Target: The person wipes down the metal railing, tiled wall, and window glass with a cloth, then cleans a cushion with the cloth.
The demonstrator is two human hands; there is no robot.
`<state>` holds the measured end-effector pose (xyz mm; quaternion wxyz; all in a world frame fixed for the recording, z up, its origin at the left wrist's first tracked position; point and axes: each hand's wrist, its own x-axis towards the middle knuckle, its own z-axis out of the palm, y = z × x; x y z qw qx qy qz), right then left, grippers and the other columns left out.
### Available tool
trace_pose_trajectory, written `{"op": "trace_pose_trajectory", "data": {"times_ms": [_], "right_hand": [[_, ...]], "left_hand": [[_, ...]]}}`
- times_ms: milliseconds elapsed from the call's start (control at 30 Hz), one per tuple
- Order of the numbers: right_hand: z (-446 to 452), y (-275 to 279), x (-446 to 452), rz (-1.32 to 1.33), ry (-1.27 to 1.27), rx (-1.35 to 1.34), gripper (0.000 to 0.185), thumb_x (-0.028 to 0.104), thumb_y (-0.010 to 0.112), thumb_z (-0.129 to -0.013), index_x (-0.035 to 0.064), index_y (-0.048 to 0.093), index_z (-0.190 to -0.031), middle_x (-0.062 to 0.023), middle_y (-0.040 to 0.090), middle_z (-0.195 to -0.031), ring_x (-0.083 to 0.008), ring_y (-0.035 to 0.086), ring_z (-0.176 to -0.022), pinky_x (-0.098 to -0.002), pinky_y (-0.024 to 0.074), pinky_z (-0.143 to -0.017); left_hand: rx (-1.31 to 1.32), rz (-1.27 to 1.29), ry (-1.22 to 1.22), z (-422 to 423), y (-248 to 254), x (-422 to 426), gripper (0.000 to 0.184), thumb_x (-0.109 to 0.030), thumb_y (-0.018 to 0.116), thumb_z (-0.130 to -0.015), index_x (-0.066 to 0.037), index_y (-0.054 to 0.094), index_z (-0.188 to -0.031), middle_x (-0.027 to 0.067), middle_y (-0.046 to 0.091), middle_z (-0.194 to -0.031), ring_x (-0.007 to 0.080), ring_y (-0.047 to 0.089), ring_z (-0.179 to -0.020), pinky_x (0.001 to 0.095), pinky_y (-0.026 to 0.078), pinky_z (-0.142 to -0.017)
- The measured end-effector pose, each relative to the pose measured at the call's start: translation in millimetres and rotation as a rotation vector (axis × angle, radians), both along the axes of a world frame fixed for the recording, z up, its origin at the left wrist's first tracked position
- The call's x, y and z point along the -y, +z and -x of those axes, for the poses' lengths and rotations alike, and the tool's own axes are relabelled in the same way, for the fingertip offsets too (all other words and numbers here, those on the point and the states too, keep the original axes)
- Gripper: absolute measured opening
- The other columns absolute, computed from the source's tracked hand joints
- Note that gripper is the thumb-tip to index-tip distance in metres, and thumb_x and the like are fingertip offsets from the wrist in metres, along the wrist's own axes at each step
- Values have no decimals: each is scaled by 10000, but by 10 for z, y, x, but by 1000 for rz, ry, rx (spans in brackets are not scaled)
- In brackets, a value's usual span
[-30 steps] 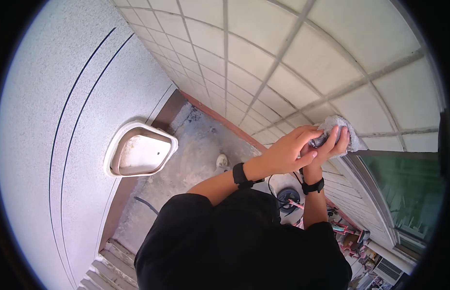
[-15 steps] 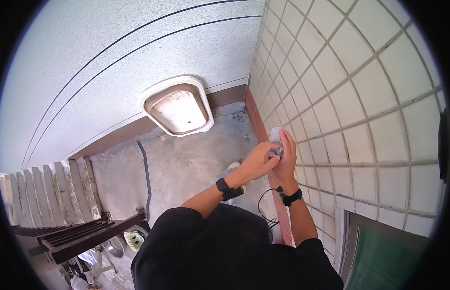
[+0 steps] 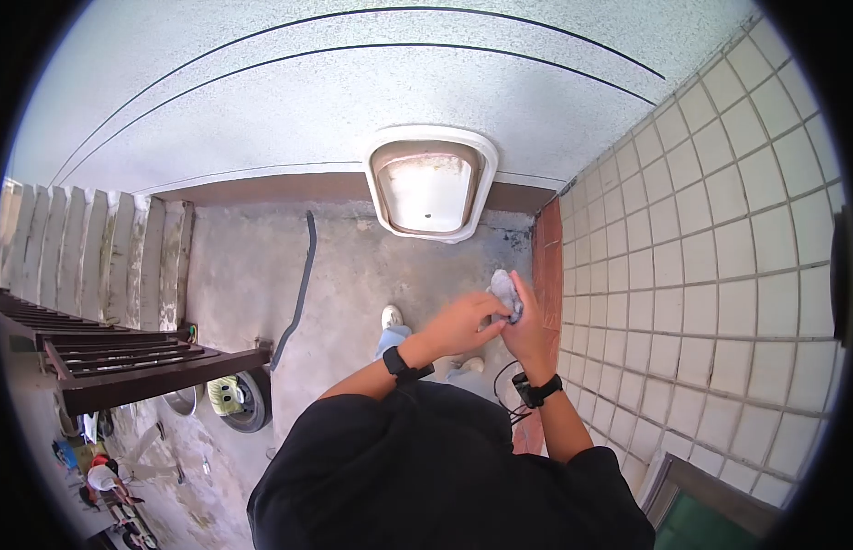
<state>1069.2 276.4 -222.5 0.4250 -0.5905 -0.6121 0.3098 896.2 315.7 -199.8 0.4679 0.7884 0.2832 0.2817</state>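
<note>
A crumpled light grey cloth (image 3: pixel 504 290), soft-looking and bunched up, is held out in front of my body. My right hand (image 3: pixel 529 332) has its fingers wrapped along the right side of it. From the left, my left hand (image 3: pixel 465 321) meets the cloth with thumb and fingertips closed at its lower edge. The back of that hand is smeared by motion, and the fingers partly hide the cloth. Both wrists wear black bands, and a thin black cable (image 3: pixel 505 378) hangs near the right one.
A white basin (image 3: pixel 378 179) leans against the far wall. A dark hose (image 3: pixel 304 280) lies on the concrete floor. Concrete balusters (image 3: pixel 120 247) and a brown rack (image 3: pixel 152 376) stand left; a tyre (image 3: pixel 252 403) lies below. A tiled wall (image 3: pixel 683 275) rises at right.
My view has turned right, so the basin and hose sit further right in it. Both hands, still on the cloth, appear slightly lower and further left. My left fingers have shifted on the cloth.
</note>
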Motion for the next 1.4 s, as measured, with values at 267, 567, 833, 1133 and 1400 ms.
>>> {"op": "trace_pose_trajectory", "data": {"times_ms": [267,567,833,1133,1400], "right_hand": [[1320,167,-971,1,3,-17,691,-74,668,-726,23,510,-1392,-166,572,-1327,-282,567,-1216,-367,431,-1038],[2679,322,-1929,92,388,5,627,26,705,-775,21,525,-1375,-183,597,-1312,-267,586,-1209,-356,446,-1023],[4098,283,-2547,321,917,-155,634,119,750,-819,6,499,-1390,-189,598,-1317,-240,598,-1190,-347,462,-1004],[5727,331,-2100,308,1247,-263,750,141,730,-821,23,375,-1472,-182,499,-1396,-293,522,-1260,-369,418,-1048],[7315,342,-478,43,1320,-313,844,70,753,-742,81,368,-1492,-187,380,-1493,-342,436,-1347,-390,409,-1069]], "left_hand": [[75,-34,69,1390,16,-804,356,-91,646,-892,-74,599,-1245,128,597,-1203,318,573,-1125,385,471,-974],[61,19,481,2870,51,-1062,543,-77,730,-820,-100,553,-1332,131,515,-1370,325,531,-1232,386,452,-1024],[28,256,885,4048,-108,-885,815,-82,802,-783,-84,358,-1466,164,329,-1525,335,439,-1355,439,419,-1090],[103,323,1213,5143,-138,-122,1043,-96,838,-730,-48,192,-1547,226,434,-1447,335,495,-1304,397,466,-1013],[-383,-47,1245,6980,120,1546,813,-20,792,-661,-138,506,-1413,172,615,-1139,363,648,-962,407,531,-770]]}}
